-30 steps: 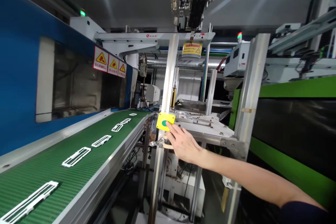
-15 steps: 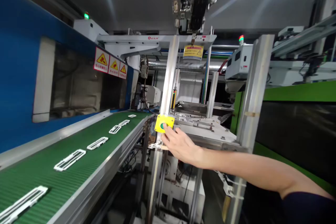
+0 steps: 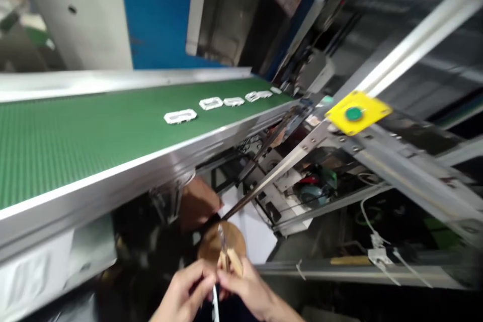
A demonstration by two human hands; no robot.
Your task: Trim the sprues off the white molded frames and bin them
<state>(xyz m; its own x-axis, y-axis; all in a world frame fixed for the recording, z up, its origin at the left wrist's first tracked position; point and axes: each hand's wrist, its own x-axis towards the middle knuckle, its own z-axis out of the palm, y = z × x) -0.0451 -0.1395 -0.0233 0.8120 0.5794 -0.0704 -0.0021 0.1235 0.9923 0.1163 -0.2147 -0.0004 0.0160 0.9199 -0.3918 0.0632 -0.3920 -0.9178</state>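
While the green button (image 3: 353,113) sits untouched, work looks centred on white piece (image 3: 215,304) | left hand (image 3: 184,292): fingers pinched on it | right hand (image 3: 252,289): fingers clamped round pliers (image 3: 236,263) | piece off near edge of conveyor (image 3: 94,136); white frames (image 3: 180,116) toward far end

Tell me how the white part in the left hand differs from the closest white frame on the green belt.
The held part is pinched in the left hand, while the belt frame lies untouched on the green belt. The held part shows as a narrow strip, whereas the belt frame shows its elongated outline and middle. Both are white.
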